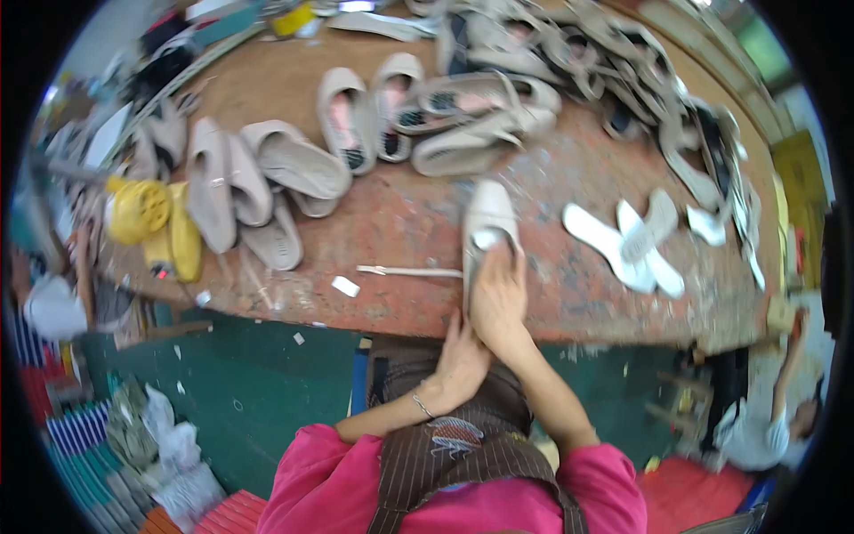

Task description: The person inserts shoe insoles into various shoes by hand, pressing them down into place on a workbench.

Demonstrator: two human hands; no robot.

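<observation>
A beige flat shoe (489,203) lies at the table's near edge with its toe pointing away from me. My right hand (498,303) reaches over its opening, fingers dipping inside and gripping it; the fingertips are partly hidden there. Around the heel end, my left hand (463,363) is closed on the same shoe, its palm side hidden. A thin beige strap with a small buckle (409,271) stretches out leftward from the shoe's side. Left of the strap is a small white piece (345,286).
White and grey insoles (600,233) lie to the right. Beige shoes (347,116) stand beyond and left, with a shoe pile (569,53) at the back right. A yellow heat-gun-like tool (142,212) sits at the left edge. Other people are at both sides.
</observation>
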